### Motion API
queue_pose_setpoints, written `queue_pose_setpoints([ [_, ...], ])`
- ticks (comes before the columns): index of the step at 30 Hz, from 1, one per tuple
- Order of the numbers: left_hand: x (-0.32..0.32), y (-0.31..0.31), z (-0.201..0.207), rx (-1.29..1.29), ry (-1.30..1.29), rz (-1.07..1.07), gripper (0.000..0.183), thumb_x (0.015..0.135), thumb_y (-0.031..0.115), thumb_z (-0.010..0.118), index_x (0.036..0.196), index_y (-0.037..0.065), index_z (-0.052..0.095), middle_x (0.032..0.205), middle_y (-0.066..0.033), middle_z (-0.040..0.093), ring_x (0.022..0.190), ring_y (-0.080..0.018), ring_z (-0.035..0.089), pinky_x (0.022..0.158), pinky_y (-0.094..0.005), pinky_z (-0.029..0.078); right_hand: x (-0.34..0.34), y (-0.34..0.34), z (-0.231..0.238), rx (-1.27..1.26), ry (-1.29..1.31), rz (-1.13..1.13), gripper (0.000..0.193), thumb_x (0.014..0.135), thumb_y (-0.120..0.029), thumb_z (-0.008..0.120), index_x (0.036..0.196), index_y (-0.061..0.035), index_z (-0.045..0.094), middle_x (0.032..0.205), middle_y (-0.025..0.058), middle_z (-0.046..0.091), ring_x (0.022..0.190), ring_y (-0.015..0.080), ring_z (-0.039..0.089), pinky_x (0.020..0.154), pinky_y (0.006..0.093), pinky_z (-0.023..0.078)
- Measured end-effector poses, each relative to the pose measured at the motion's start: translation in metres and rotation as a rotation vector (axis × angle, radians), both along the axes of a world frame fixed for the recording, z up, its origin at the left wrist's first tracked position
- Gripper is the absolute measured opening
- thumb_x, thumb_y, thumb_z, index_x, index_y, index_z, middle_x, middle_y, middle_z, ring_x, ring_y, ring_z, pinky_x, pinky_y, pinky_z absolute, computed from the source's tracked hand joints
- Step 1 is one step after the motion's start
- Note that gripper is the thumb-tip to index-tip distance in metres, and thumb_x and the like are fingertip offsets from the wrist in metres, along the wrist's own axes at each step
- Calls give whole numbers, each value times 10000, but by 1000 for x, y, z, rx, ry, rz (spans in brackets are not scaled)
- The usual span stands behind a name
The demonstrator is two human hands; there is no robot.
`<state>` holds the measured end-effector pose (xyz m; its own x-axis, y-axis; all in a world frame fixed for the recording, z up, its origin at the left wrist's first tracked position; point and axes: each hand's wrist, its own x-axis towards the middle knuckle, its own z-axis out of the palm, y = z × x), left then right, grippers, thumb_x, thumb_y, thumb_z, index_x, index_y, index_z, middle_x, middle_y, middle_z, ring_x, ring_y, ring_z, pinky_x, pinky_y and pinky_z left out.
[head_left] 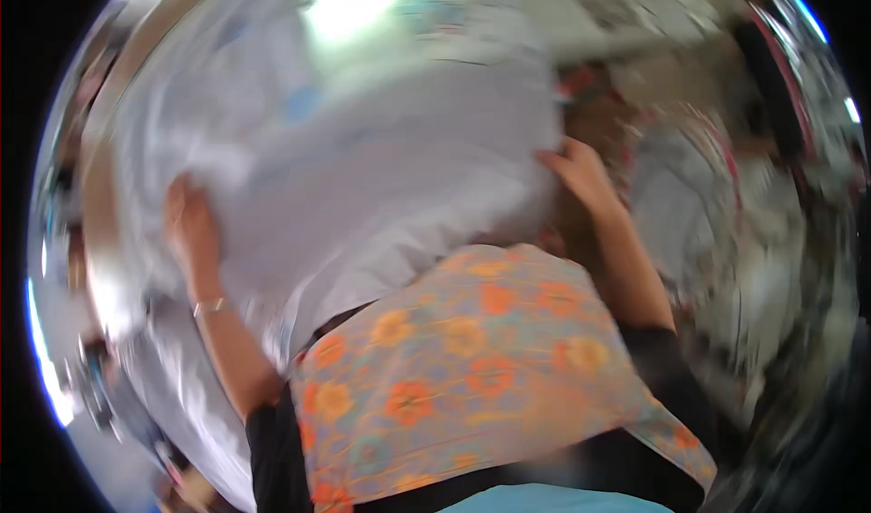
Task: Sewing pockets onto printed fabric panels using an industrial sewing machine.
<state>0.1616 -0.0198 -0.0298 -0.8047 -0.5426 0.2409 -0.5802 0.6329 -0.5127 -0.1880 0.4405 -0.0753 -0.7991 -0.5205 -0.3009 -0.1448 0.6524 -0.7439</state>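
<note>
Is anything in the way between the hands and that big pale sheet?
Nothing visible is. The left hand is at the left part of the pale sheet, and the right hand is at its right edge. The flowered apron is between the forearms, not blocking either hand. Blur hides how they grip.

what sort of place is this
Perhaps a garment or textile workshop: a broad pale cloth lies spread, a flowered apron is worn, and what looks like bundled fabric sits at right.
</note>
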Motion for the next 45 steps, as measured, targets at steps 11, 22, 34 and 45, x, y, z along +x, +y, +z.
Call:
queue_pose_setpoints([
  [11, 7, -24, -13, 273, 380, 10, 503, 1006, 383, 355, 1382, 71, 477, 1425, -191, 441, 1326, -345, 397, 1096, -426, 306, -100, 194, -51, 722, 212, -276, 443, 812, -403, 634, 956, 14, 680, 899, 210, 688, 857, 360, 664, 774, 403, 511],
  [22, -5, 16, 2, 287, 434, 192, 427, 958, 261, 479, 1344, 84, 519, 1413, -144, 469, 1325, -304, 408, 1108, -407, 296, -146, 221, -27, 575, 320, -415, 364, 852, -264, 489, 1073, -16, 641, 1027, 225, 654, 1012, 348, 617, 866, 389, 459],
  [34, -99, 175, 96, 452, 611, -748, 442, 841, 232, 630, 1209, -10, 600, 1303, -175, 552, 1240, -368, 492, 1058, -463, 361, 81, -189, 102, -411, 553, 1081, 226, 699, -113, 627, 898, -24, 567, 1002, 112, 620, 837, 320, 630, 687, 407, 522],
  [45, -177, 85, 68, 1051, 768, -314, 256, 909, 191, 595, 1067, -4, 645, 884, -106, 644, 754, -220, 551, 717, -334, 458, 103, -212, 74, -526, 478, 1164, 215, 714, -19, 618, 929, -43, 617, 981, 74, 647, 681, 255, 627, 605, 338, 503],
])
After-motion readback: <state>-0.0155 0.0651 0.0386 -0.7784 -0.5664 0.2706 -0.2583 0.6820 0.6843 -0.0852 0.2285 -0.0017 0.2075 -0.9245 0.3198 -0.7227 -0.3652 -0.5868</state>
